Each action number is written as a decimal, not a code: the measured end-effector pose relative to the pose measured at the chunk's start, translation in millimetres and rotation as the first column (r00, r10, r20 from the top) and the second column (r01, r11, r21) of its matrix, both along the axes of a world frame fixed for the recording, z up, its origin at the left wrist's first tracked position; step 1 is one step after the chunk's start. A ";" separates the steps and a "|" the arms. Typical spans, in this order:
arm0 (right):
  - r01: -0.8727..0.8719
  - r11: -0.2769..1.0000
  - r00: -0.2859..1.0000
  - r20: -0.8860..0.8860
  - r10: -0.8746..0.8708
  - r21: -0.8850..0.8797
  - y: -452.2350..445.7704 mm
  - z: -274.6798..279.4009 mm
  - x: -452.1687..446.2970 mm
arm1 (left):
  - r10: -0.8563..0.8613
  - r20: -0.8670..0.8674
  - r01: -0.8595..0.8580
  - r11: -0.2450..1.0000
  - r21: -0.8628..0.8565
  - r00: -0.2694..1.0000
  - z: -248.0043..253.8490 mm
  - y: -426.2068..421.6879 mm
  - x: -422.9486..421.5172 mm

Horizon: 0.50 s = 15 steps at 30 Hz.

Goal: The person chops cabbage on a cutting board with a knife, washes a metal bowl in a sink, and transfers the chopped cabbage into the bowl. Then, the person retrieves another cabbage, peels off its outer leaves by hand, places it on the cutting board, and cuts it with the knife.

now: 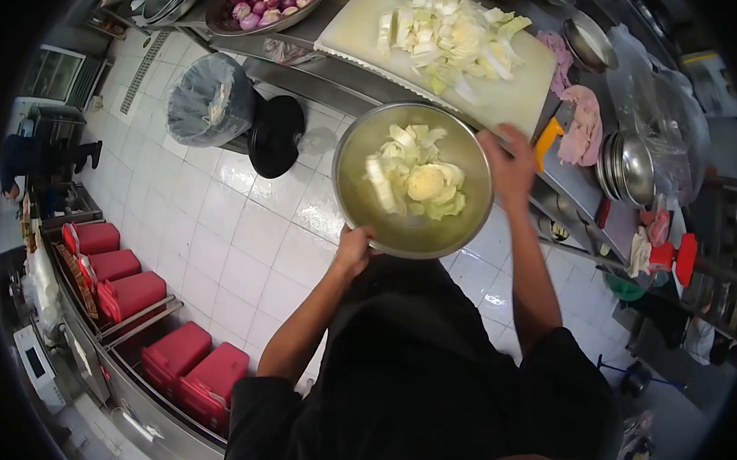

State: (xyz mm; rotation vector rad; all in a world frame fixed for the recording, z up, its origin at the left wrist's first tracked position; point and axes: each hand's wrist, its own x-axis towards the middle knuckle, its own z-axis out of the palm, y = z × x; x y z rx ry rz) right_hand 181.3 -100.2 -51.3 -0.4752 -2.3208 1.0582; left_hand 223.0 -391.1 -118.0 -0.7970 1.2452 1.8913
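A round steel mixing bowl (350, 181) is held below the counter's near edge, with pieces of cut pale green cabbage (398, 150) inside. My left hand (357, 248) is closed on the bowl's near left rim. Beside the right rim, my right hand (509, 162) has its fingers apart and slightly blurred; whether it touches the bowl is hard to see. Just right of that hand lies a yellow-orange handle (548, 140). Beyond the bowl, a white cutting board (360, 37) carries a heap of chopped cabbage (459, 37).
Pink cloths (582, 126) and stacked steel bowls (629, 169) sit right of the board. Peeled purple onions (264, 4) fill a pan at the back. A lined bin (207, 101) stands on the tiled floor. Red containers (133, 294) line the left; a person (36, 158) stands farther off.
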 end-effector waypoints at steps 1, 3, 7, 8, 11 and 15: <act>0.079 0.995 0.996 -0.041 -0.077 0.059 23.9 17.4 -23.3 | 0.011 -0.016 -0.011 0.999 -0.039 1.000 0.0 -3.8 -2.3; 0.141 0.987 0.990 -0.042 -0.138 0.076 76.5 24.1 -73.6 | 0.039 -0.044 -0.042 0.995 -0.091 0.998 -1.1 -8.8 -6.5; 0.020 0.978 0.992 -0.123 0.006 0.209 151.4 -9.4 -172.0 | 0.116 -0.070 -0.124 0.985 -0.123 0.991 -7.5 -20.3 -11.0; -0.023 0.986 0.995 -0.090 0.038 0.168 156.6 -8.8 -191.2 | 0.151 -0.069 -0.158 0.979 -0.130 0.986 -2.2 -19.0 -13.3; -0.307 0.912 0.949 -0.017 0.314 -0.273 145.5 -8.7 -220.1 | 0.224 -0.055 -0.230 0.962 -0.145 0.973 -1.3 -20.8 -8.8; -0.508 0.856 0.851 0.101 0.516 -0.094 124.2 -11.5 -231.3 | 0.258 -0.097 -0.269 0.954 -0.129 0.961 -10.1 -21.6 -25.0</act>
